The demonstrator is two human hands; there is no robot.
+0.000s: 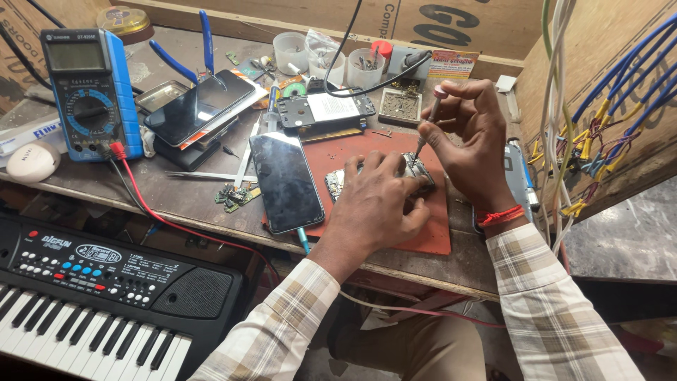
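On a red work mat (395,159), the left hand (374,204) presses flat on an opened phone chassis (416,171) while the right hand (469,130) pinches a small screwdriver (429,127) upright over it, disassembly evidently unfinished.

Glossy black glass on the phone (285,181), sitting on a matt reddish rubbery mat (337,152). Bench (176,204) looks like worn, scuffed wood. Screwdriver (430,121) has a thin metal shaft with a plastic cap. Multimeter (92,92) is blue matt plastic. Checked cloth sleeve (543,296).
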